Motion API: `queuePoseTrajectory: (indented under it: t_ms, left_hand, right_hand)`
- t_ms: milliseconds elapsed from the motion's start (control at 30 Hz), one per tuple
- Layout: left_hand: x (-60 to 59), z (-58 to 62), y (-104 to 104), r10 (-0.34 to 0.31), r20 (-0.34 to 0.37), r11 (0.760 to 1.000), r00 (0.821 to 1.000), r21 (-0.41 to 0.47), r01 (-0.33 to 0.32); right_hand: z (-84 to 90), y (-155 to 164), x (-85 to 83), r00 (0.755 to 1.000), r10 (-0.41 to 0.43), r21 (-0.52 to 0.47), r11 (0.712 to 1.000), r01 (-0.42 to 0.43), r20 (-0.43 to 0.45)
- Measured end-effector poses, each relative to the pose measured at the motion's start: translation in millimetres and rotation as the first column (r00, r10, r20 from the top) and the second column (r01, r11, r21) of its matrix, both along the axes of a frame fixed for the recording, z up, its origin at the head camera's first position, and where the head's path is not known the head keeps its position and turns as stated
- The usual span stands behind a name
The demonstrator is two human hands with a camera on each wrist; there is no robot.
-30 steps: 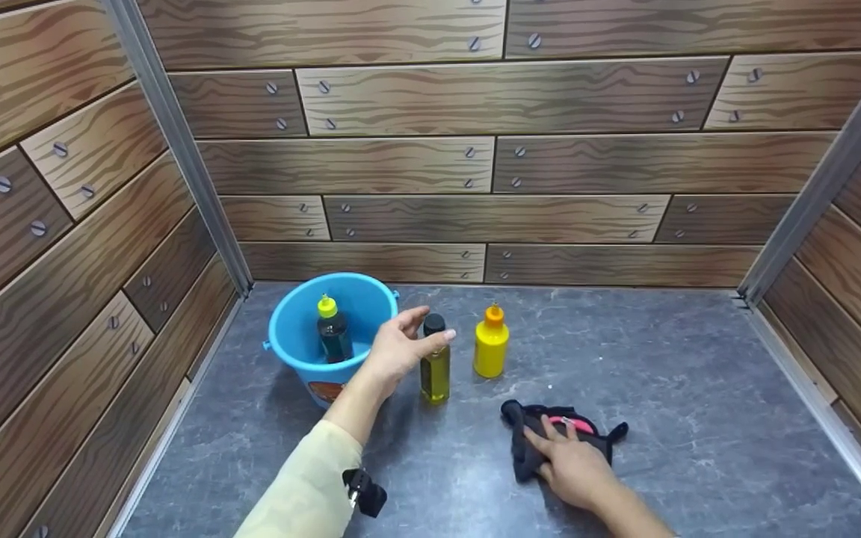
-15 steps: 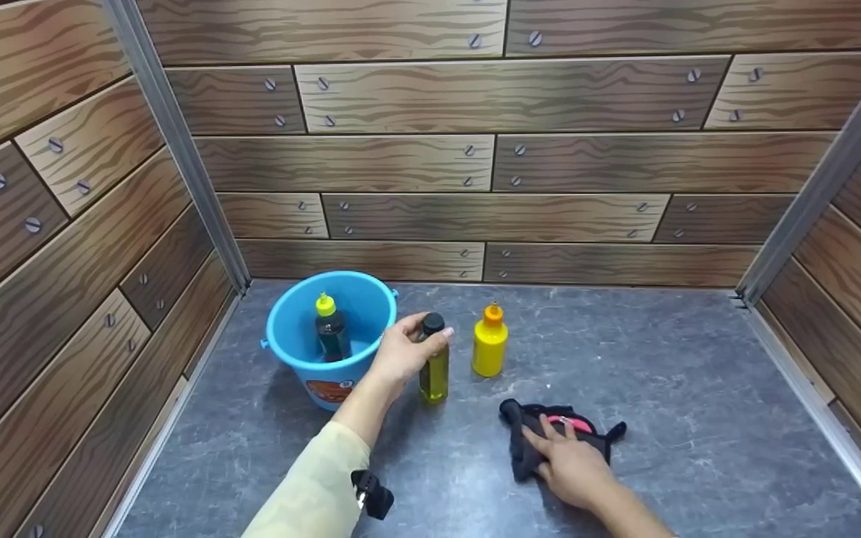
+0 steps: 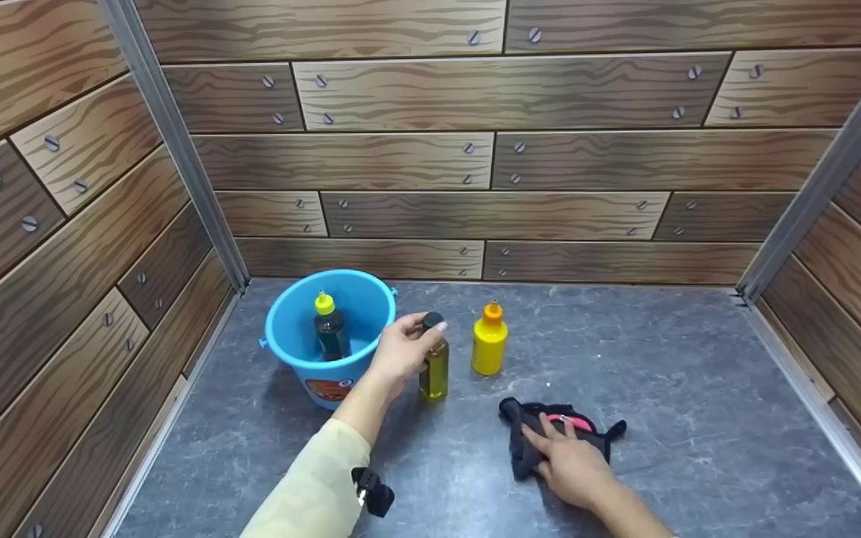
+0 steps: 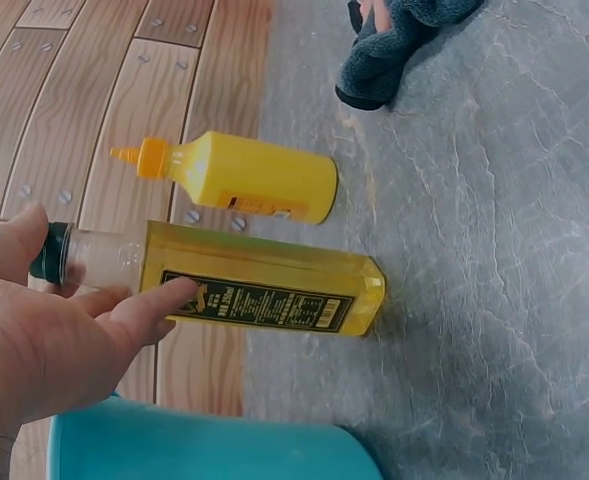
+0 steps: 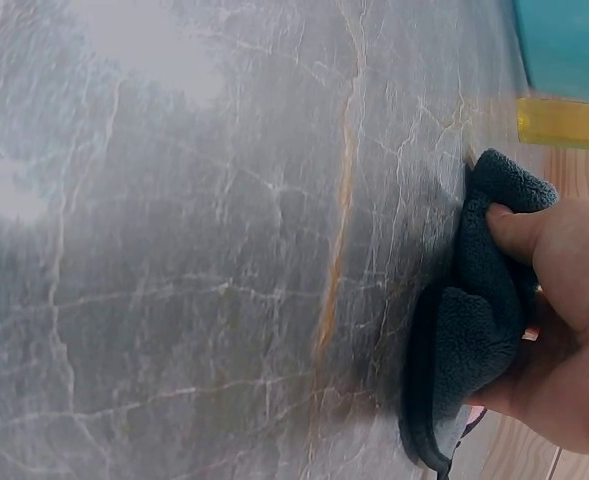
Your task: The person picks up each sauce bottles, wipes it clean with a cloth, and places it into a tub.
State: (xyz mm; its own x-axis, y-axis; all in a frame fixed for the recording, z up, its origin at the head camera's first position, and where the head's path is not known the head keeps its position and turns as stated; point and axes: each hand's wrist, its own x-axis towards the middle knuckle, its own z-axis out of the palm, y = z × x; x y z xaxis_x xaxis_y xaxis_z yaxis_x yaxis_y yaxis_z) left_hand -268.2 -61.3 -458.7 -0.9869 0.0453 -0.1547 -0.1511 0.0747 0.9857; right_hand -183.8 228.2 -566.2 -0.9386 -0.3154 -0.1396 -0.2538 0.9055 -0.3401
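Note:
An olive-yellow bottle with a black cap [image 3: 436, 371] stands on the grey tabletop beside a blue bucket [image 3: 275, 351]. My left hand [image 3: 403, 348] holds its neck between thumb and fingers; in the left wrist view the fingers [image 4: 159, 298] lie on the bottle [image 4: 274, 292]. A yellow squeeze bottle [image 3: 489, 345] [image 4: 254, 178] stands just right of it. A dark bottle with a yellow cap [image 3: 331, 334] stands inside the bucket. My right hand [image 3: 569, 467] [image 5: 564, 300] rests flat on a dark cloth [image 3: 601, 433] [image 5: 474, 320] with a pink patch.
Wood-patterned walls close the tabletop [image 3: 662, 359] in at the back, left and right, with metal corner posts. The bucket [image 4: 204, 450] sits in the back-left corner. The cloth [image 4: 394, 50] lies in front of the bottles.
My left hand has moved from just left of the black-capped bottle onto its neck and closed around it. The right hand stays on the cloth.

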Motion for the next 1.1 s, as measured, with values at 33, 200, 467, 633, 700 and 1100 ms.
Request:
queuePoseTrajectory:
  t_ms: [33, 200, 467, 633, 700, 1100]
  left_hand:
    - [0.2, 0.2, -0.8, -0.006, 0.005, 1.000, 1.000, 0.002, 0.006]
    - [2.3, 2.8, -4.3, -0.043, 0.019, 0.999, 0.999, -0.005, 0.044]
    - [9.8, 8.0, -1.3, -0.101, 0.028, 0.995, 0.994, -0.011, 0.101]
    - [14.4, 11.9, 3.7, -0.121, 0.028, 0.992, 0.992, -0.035, 0.122]
    - [15.4, 12.8, 4.9, -0.132, 0.031, 0.991, 0.991, -0.031, 0.133]
    - [15.5, 14.6, 4.7, -0.159, 0.072, 0.985, 0.985, -0.052, 0.162]
  right_hand:
    - [0.0, -0.2, 0.1, 1.000, 0.001, 0.000, 1.000, -0.001, -0.004]
    - [1.4, -1.4, 1.6, 1.000, 0.007, -0.002, 1.000, -0.007, -0.030]
    - [0.4, -0.9, 0.4, 1.000, -0.003, 0.003, 1.000, 0.003, -0.020]
    - [-2.1, -0.2, 1.0, 0.998, -0.013, 0.001, 1.000, 0.013, -0.068]
    - [-3.4, 0.3, 1.8, 0.994, -0.024, -0.015, 1.000, 0.023, -0.106]
    - [-12.4, 2.8, 7.3, 0.944, -0.117, -0.169, 0.983, 0.067, -0.307]
